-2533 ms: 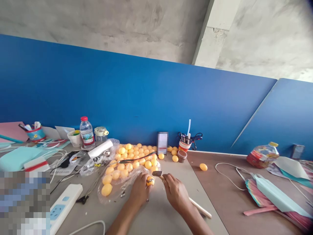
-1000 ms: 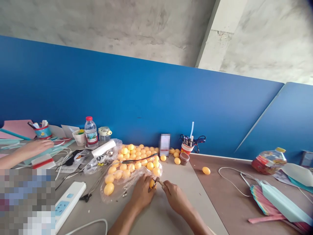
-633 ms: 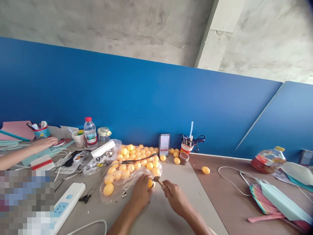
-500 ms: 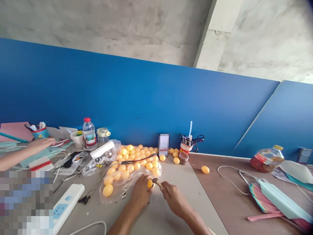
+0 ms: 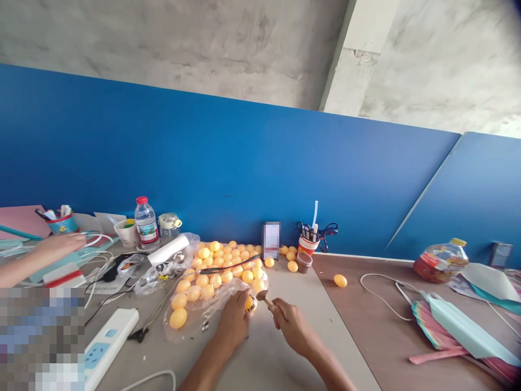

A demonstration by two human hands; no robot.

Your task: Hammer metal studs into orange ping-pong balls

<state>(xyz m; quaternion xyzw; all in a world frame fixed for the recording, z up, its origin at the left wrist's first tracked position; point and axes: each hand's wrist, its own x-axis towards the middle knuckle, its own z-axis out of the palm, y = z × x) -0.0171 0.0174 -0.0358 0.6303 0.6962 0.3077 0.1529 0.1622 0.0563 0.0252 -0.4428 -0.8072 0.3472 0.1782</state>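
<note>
My left hand (image 5: pixel 234 320) is closed round an orange ping-pong ball (image 5: pixel 249 303) with dark marks, holding it on the table. My right hand (image 5: pixel 293 327) grips a small brush (image 5: pixel 264 297) by its wooden handle; the brush head sits just right of the ball, touching or almost touching it. Directly behind my hands lies a clear plastic bag (image 5: pixel 191 312) spread open with several orange balls (image 5: pixel 211 271) on it.
A paper cup of pens and scissors (image 5: pixel 308 243), a small brown pot (image 5: pixel 302 262) and a loose ball (image 5: pixel 340 280) stand behind. A water bottle (image 5: pixel 146 224), power strip (image 5: pixel 106 339) and cables lie left. Another person's hand (image 5: pixel 57 244) rests far left. Coloured paper (image 5: pixel 456 326) lies right.
The brush earlier showed a broader flat head beside the ball; now it is turned and close against the ball. Another person's hand has come into view at far left. My hands stayed put.
</note>
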